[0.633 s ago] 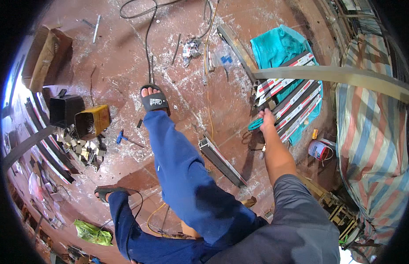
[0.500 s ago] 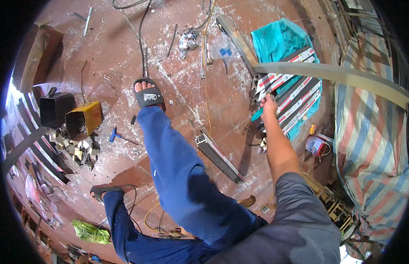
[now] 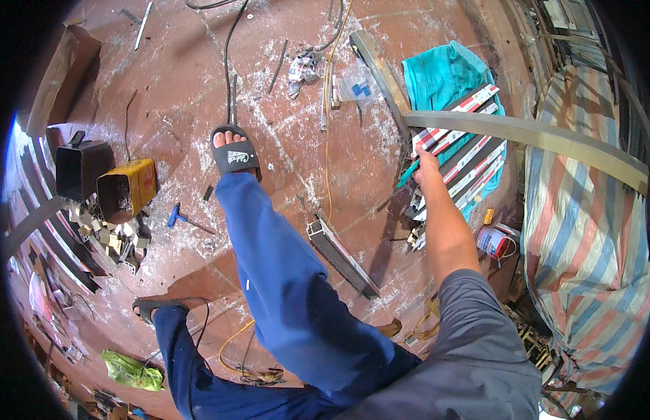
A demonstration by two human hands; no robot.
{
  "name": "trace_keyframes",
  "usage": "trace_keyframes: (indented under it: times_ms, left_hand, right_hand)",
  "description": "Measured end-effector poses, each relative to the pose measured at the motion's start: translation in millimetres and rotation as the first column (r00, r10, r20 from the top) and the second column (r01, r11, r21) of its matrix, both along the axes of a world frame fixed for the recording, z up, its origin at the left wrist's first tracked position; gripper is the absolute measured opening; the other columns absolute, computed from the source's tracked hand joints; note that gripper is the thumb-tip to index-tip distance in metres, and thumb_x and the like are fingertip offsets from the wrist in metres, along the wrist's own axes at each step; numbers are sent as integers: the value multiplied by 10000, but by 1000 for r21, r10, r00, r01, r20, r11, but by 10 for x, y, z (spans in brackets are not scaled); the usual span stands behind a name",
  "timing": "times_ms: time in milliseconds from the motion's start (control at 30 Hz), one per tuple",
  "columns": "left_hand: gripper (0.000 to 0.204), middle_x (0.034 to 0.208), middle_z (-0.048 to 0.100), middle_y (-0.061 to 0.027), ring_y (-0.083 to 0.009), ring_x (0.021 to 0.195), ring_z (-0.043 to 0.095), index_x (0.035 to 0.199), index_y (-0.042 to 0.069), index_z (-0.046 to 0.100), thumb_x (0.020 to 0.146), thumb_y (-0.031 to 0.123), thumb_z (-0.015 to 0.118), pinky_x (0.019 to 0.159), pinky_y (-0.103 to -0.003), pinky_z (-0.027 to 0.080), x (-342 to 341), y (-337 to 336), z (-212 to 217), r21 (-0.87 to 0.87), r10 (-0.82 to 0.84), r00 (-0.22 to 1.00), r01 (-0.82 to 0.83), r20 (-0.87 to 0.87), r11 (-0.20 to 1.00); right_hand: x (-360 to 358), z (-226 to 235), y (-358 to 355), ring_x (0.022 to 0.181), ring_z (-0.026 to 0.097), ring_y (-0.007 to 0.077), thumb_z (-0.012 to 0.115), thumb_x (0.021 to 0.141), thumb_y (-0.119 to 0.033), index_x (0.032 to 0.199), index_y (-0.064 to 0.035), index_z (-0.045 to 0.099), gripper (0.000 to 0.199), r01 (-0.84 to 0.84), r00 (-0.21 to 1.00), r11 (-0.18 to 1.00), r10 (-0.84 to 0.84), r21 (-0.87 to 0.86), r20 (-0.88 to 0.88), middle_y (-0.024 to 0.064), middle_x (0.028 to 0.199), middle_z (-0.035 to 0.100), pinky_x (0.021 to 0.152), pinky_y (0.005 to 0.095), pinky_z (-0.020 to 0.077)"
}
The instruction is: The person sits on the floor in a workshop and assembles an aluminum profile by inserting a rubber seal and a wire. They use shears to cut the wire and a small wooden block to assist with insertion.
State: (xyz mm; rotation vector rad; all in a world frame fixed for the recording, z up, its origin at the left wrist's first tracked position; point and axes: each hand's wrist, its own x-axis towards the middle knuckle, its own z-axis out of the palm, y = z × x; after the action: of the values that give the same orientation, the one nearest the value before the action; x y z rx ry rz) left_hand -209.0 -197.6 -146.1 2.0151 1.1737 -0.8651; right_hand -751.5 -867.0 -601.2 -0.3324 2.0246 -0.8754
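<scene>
My right hand (image 3: pixel 427 169) reaches out to the right side, its fingers closed round the near end of a long dark profile bar (image 3: pixel 447 140) with a red and white strip along it. Several similar profile bars (image 3: pixel 472 168) lie side by side in a stack next to it. Under them spreads a teal cloth (image 3: pixel 437 73). A grey metal beam (image 3: pixel 528 129) crosses over the far part of the stack. My left hand is out of view.
A short profile piece (image 3: pixel 342 255) lies on the floor by my leg. To the left are a black container (image 3: pixel 83 171), a yellow container (image 3: pixel 132 189) and a blue-handled tool (image 3: pixel 177 215). A paint bucket (image 3: pixel 494 243) stands near a striped tarp (image 3: pixel 577 231). Cables (image 3: pixel 227 63) cross the floor.
My right hand has shifted slightly nearer, still at the end of the profile bars. The bars' near ends sit slightly differently, and the view has tilted a little.
</scene>
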Motion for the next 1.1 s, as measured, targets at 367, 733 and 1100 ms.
trace_keyframes:
  times_ms: [367, 733, 1100]
  left_hand:
    - [295, 694, 628, 12, -72, 510, 505, 1005, 122, 683, 1052, 407, 622, 442, -215, 393, -370, 407, 16, -262, 2, 991, 34, 136, 964]
    - [431, 691, 648, -43, -105, 460, 523, 1337, -12, 629, 1066, 321, 592, 406, -234, 353, -531, 380, 256, -448, -473, 724, 685, 502, 574]
    - [363, 496, 397, 30, -171, 501, 525, 1121, 71, 736, 1036, 405, 623, 490, -307, 442, -1430, -622, -3, -994, -5, 995, 98, 99, -52]
  right_hand:
    - [-505, 2115, 383, 547, 541, 132, 720, 983, -332, 1063, -160, 634, 208, -25, 888, 963, 145, -269, 436, -30, 745, 614, 464, 270, 363]
    - [-741, 5326, 1353, 532, 492, 117, 619, 1021, -385, 727, -210, 603, 342, 76, 581, 832, 411, -550, 702, -96, 651, 575, 619, 402, 466]
    - [-248, 7157, 3156, 430, 460, 116, 643, 1019, -292, 766, -150, 574, 298, -120, 408, 902, 426, -415, 808, -72, 564, 500, 510, 292, 444]
